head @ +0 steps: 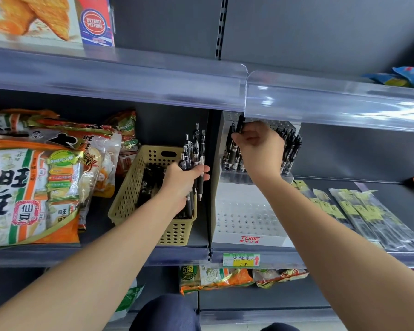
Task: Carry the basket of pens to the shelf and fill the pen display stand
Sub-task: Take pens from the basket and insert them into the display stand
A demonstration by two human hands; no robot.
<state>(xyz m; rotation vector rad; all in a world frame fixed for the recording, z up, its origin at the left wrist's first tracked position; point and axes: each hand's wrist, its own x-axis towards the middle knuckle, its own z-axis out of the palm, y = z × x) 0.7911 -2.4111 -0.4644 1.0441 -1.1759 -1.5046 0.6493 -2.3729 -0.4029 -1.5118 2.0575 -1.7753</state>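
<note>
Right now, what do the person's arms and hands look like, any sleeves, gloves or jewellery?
The left arm and right arm are bare to the frame edge, with no sleeve in view. The left hand and right hand wear no gloves; no watch, bracelet or ring shows.

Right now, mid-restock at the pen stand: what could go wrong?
1. The left hand grips a loose bundle of pens at the basket edge; one may slip and fall outside.
2. The right hand pinches a pen under the clear shelf rail, which partly hides the display stand top; it may miss its hole.
</note>
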